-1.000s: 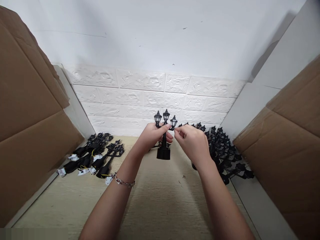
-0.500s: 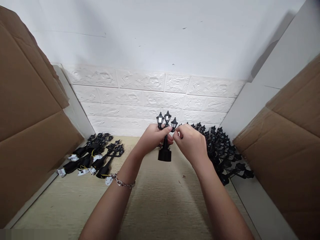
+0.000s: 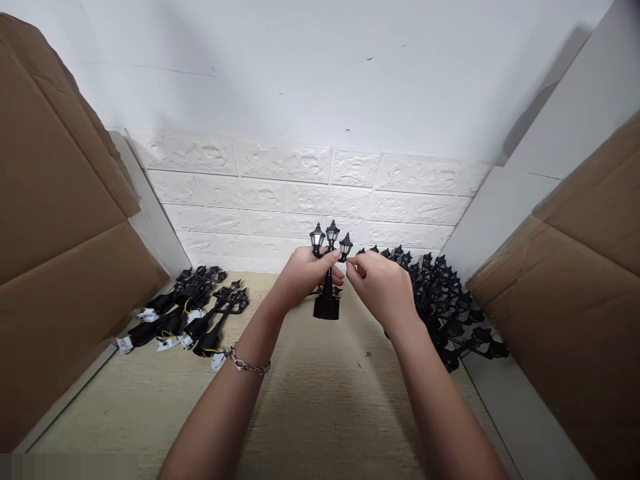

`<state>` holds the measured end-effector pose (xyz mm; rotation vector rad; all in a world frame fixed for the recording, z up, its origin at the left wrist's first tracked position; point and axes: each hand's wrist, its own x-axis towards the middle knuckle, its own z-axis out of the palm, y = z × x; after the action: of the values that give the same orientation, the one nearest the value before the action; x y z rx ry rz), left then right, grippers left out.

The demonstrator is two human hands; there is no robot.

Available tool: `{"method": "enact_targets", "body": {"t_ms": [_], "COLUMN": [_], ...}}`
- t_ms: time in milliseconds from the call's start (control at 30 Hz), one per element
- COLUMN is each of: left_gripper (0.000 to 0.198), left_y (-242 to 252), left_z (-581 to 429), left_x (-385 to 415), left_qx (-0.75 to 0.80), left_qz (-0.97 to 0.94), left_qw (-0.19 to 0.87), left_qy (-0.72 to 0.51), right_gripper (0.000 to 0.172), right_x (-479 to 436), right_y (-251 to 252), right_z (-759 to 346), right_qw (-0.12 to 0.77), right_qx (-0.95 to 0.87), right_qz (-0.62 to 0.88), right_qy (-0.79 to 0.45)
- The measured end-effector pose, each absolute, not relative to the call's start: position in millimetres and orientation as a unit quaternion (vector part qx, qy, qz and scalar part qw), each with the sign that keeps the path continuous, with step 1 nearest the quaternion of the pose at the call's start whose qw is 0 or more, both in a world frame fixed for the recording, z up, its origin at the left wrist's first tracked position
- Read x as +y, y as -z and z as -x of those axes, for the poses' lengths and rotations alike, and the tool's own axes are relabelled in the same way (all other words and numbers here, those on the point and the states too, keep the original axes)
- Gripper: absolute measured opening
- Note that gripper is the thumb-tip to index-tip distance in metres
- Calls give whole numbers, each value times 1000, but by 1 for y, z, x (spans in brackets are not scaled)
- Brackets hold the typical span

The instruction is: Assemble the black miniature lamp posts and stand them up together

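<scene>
A black miniature street lamp (image 3: 327,288) with a round base and several lanterns is held upright before me. Around its upper post my left hand (image 3: 309,273) is closed, thumb across the front just below the lanterns. My right hand (image 3: 383,283) is pinched, its fingertips right beside the foot of the right-hand lantern (image 3: 345,247). Whether those fingertips grip the lantern or something tiny cannot be made out. Part of another dark lamp (image 3: 337,291) shows behind the held one, mostly covered.
Lamps with white parts and yellow wires (image 3: 207,327) lie on the left of the wood-patterned table (image 3: 320,413). Many black lamps (image 3: 440,293) are heaped on the right, partly behind my right arm. Cardboard sheets (image 3: 65,267) flank both sides; a white brick-patterned wall (image 3: 260,193) stands behind.
The held street lamp has shifted slightly left and up with my left hand. My right hand stays pinched in nearly the same place, with a little more space from the lantern.
</scene>
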<state>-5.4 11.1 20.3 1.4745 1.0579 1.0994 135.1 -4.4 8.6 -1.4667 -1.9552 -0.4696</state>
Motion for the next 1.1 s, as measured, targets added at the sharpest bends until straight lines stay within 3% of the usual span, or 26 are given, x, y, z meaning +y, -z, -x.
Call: {"method": "enact_targets", "body": {"t_ms": [500,700,867,1100], "left_gripper": [28,28,24,22], "left_y": [-20,-12,-12,-7], "left_z": [11,15,17,9], "left_x": [9,17,19,23], "left_qx": [419,410,448,430], "left_qz": [-677,-725,-799,-830], "left_qw": [463,407,250,200], "left_qy": [-390,-374,-315,-293], "right_gripper": [16,17,22,24], "right_x": [-6,-6,-3,10], "right_y": [-12,-15,-17,-14], "right_z": [-133,-138,-143,-150], "right_qw": [316,390,507,523], "right_qx": [-731,-713,-704,-647], "right_qz": [584,572,495,472], "right_qy": [157,109,-50,-291]}}
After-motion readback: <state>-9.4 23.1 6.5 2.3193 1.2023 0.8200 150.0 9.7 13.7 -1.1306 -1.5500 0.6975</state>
